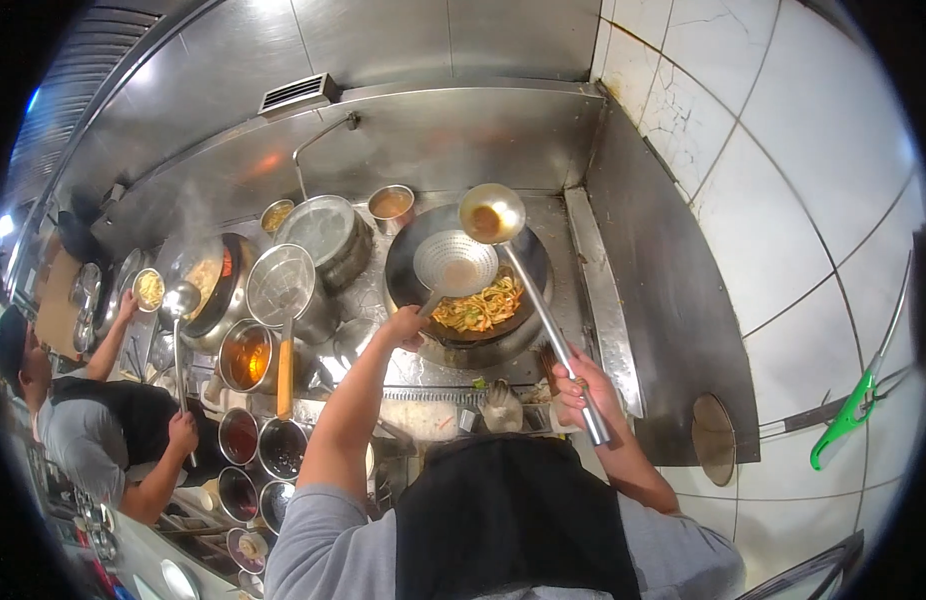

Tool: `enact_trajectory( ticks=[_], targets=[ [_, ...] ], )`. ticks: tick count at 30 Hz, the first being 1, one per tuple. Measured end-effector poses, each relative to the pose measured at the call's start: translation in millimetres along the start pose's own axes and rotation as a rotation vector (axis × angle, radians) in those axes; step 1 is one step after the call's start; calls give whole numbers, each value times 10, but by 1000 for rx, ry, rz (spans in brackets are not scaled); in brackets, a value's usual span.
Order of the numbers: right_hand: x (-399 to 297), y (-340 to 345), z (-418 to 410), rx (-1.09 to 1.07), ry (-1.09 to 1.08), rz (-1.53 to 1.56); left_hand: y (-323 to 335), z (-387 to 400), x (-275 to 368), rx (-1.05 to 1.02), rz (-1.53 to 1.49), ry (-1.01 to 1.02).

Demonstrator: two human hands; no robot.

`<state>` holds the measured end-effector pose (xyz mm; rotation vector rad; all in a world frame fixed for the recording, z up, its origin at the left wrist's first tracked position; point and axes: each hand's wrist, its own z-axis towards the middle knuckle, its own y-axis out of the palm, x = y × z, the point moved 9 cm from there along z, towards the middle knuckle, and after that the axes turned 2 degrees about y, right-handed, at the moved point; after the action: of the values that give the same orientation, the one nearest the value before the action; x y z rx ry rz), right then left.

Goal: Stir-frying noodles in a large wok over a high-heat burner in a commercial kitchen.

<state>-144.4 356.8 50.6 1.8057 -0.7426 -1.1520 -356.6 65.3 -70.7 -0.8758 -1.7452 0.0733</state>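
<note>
My left hand (405, 328) grips the short handle of a perforated metal strainer (442, 259), which is held above the far left part of a black wok (534, 255). Stir-fried noodles with vegetables (481, 307) lie in the near side of the wok, partly hidden by the strainer. In my right hand (586, 390) is the long metal handle of a wok ladle (492, 214). Its bowl is raised over the wok's far side, with a little brown liquid or residue in it. Light steam hangs over the wok.
Left of the wok stand a large covered-looking pot (324, 229), a mesh strainer with a wooden handle (283, 285) and a pot of amber liquid (249, 356). A co-worker (110, 427) works at another steaming wok (226, 277). A steel side panel (658, 300) borders the right.
</note>
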Motion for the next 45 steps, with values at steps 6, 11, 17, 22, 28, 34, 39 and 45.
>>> enact_trajectory(
  ticks=[6, 11, 17, 22, 28, 34, 39, 45],
  targets=[
    [-395, -442, -534, 249, -194, -205, -55, 49, -178, 56, -189, -245],
    [-443, -977, -681, 601, -178, -801, -41, 55, -175, 44, -335, -258],
    [-301, -1202, -637, 711, -298, -1299, 68, -5, -239, 73, -790, -299],
    [-371, -568, -251, 578, -261, -878, 208, -31, -95, 68, -756, -344],
    [-71, -541, 773, 285, -73, -995, 282, 190, -108, 97, -745, -323],
    [254, -310, 780, 180, 108, -183, 169, 69, 134, 341, -488, -185],
    [150, 103, 457, -91, 118, 315, -297, -150, 92, 679, 52, -44],
    [-427, -61, -245, 133, -212, -120, -323, -1021, -174, 645, -617, 21]
  ],
)
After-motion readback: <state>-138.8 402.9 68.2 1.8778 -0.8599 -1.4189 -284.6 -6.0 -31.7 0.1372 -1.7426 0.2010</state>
